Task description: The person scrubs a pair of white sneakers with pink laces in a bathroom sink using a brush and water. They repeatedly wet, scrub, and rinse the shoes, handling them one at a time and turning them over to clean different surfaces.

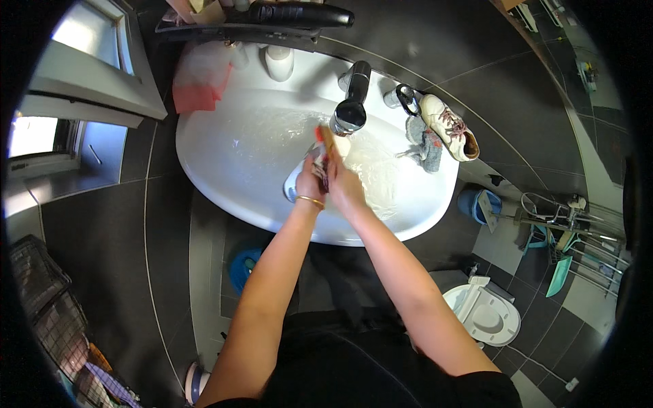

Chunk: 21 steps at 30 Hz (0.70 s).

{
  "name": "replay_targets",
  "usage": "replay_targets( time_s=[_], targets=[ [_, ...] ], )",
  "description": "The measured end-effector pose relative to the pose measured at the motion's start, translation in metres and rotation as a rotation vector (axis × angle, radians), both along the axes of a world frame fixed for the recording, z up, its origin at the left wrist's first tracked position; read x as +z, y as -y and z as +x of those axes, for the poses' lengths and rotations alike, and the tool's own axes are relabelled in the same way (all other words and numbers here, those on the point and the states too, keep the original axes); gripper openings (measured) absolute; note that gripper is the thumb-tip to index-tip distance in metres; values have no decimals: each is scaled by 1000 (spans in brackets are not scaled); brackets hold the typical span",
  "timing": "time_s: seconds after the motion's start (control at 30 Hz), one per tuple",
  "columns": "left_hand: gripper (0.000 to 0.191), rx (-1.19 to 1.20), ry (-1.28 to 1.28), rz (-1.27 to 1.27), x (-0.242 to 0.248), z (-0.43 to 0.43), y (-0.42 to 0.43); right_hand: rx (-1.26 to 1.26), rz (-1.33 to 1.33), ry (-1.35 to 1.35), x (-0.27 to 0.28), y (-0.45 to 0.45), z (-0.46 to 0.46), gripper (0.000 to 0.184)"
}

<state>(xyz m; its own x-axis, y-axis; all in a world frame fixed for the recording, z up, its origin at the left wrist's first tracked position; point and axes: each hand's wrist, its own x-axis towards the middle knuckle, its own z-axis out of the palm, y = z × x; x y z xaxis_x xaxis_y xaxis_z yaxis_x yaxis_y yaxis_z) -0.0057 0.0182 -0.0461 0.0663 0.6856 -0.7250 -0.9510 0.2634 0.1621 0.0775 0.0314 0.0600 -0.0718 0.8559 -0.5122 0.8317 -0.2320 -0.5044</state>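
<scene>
My left hand [309,182], with a gold bracelet at its wrist, grips a shoe [292,186] over the white washbasin [204,168]. The shoe shows a white end and dark reddish laces; my hands hide much of it. In my right hand [348,187] is a brush [329,143] with a wooden back and some red at its tip, held against the laced side of the shoe. Both hands are just below the black and chrome faucet [352,104]. Rippling water stands in the basin, and a pale, rounded patch under the faucet is unclear.
On the basin's right rim sit a white laced shoe [445,122], a crumpled grey cloth [427,145] and a chrome fitting [402,98]. A pink pouch or cloth [199,92] and a white bottle [279,64] stand at the back left, under a dark shelf [234,33].
</scene>
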Motion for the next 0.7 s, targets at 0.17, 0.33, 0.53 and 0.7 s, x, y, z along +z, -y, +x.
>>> replay_targets(
  time_s=[0.17,0.33,0.53,0.7],
  targets=[
    [45,-25,-148,-18,10,-17,-1,127,-36,40,-16,30,10,48],
    [48,-59,-240,-68,-31,-21,-3,10,69,219,-63,-4,31,51],
    [56,-172,-70,-235,-31,-36,-11,-25,43,51,-91,14,9,53],
    [30,-406,-394,141,-26,-31,6,-17,124,-197,-52,26,17,47]
  ],
)
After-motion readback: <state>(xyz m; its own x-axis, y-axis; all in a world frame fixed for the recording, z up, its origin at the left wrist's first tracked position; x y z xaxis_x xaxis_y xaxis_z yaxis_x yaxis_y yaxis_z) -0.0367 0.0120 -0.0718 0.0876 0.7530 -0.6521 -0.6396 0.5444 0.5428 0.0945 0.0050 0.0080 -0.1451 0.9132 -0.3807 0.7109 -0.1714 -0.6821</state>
